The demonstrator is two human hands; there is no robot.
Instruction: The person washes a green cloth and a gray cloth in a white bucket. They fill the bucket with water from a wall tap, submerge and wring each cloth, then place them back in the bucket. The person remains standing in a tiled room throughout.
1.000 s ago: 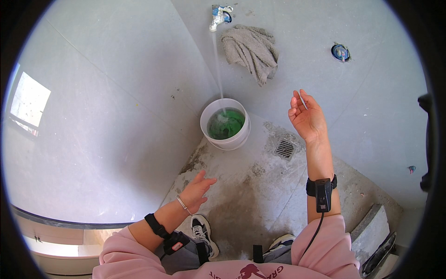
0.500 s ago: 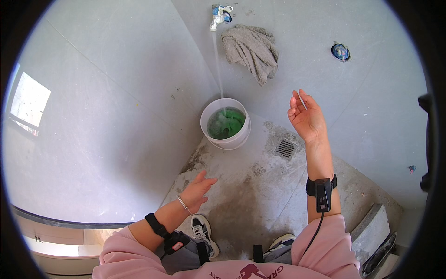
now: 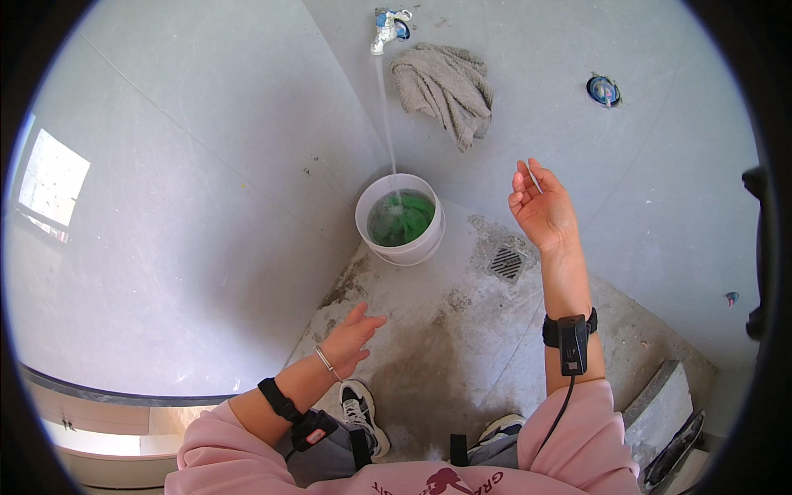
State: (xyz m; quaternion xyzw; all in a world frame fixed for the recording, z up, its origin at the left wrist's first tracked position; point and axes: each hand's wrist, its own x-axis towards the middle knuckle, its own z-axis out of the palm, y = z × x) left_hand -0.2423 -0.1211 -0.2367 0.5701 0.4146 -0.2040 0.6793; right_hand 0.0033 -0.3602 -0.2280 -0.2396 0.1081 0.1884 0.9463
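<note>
A white bucket (image 3: 430, 242) stands on the floor in the corner, with green cloth-like material (image 3: 412, 221) under the water in it. From a white tap (image 3: 384, 33) on the wall, a thin stream of water (image 3: 385, 111) runs down into the bucket. My left hand (image 3: 351, 340) hovers over the floor nearer to me than the bucket, fingers stretched apart, holding nothing. Raised to the right of the bucket, my right hand (image 3: 544, 208) has its palm turned up and its fingers loosely curled, with nothing in it. Neither hand touches the bucket.
A grey towel (image 3: 450, 91) hangs on the wall beside the tap. Right of the bucket, a floor drain (image 3: 506, 263) is set in the stained concrete floor (image 3: 429, 346). A blue-ringed pipe outlet (image 3: 604, 91) sits in the right wall, and a stone slab (image 3: 660, 396) lies at the lower right.
Water keeps running into the bucket, and its surface ripples differently. Both my hands stay almost where they were.
</note>
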